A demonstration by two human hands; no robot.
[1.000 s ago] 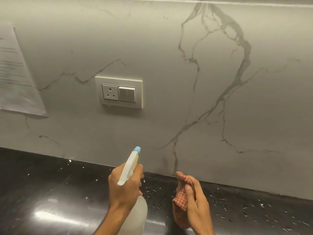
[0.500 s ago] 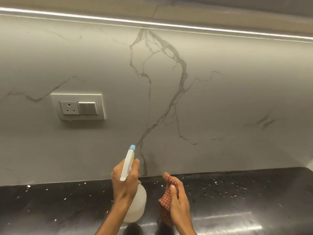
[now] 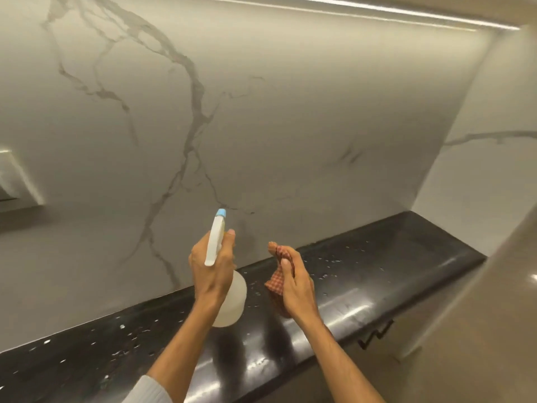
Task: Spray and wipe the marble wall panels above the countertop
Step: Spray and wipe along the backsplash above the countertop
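A pale marble wall panel (image 3: 276,117) with grey veins fills the view above a black speckled countertop (image 3: 377,274). My left hand (image 3: 210,267) grips a white spray bottle (image 3: 232,298) whose blue-tipped nozzle points up at the wall. My right hand (image 3: 296,286) is closed around a bunched red-checked cloth (image 3: 277,282), held over the counter just right of the bottle. Both hands hover a short way off the wall.
The switch plate (image 3: 17,175) shows at the left edge. A side wall (image 3: 476,158) closes the counter's right end, and a light strip (image 3: 377,10) runs along the top. A cabinet handle (image 3: 374,335) sits below the counter's front edge.
The view has swung right: the socket plate slid to the left edge and the right corner came into view. Both hands keep their hold on the bottle and cloth.
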